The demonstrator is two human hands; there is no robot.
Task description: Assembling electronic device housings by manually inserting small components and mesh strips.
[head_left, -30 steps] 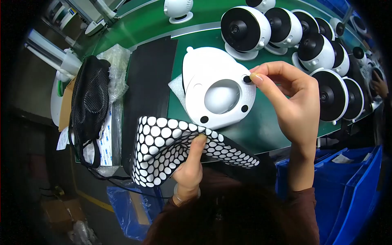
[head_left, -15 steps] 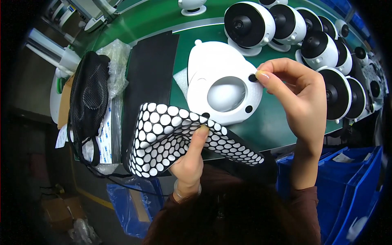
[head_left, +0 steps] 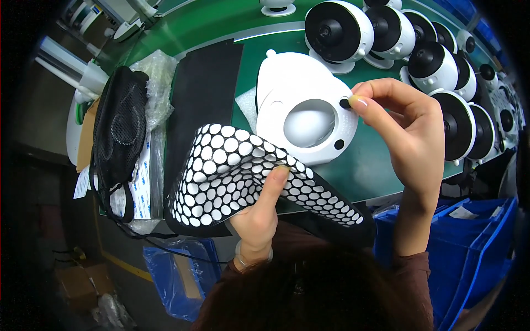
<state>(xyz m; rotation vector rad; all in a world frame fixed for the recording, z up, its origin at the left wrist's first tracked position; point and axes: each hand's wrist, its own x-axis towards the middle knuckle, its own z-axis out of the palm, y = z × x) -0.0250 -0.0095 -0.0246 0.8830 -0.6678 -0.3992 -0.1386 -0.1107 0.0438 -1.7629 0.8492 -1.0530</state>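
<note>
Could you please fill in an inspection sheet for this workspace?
Surface: green tabletop, partly covered.
Work things: white device with its ring-shaped base showing, two black pads visible; bent black sheet with white dots.
Clutter: black mesh bag, bubble wrap.
Hands: left hand holds the dotted sheet; right hand has its thumb and finger at the upper pad.
Cables: thin black cord toward the left wrist.
Surroundings: similar white devices, blue bins.

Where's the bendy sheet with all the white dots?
In the head view, the dotted sheet is near the middle, mostly to the left, bent in the person's left hand, just below the white housing.
</note>
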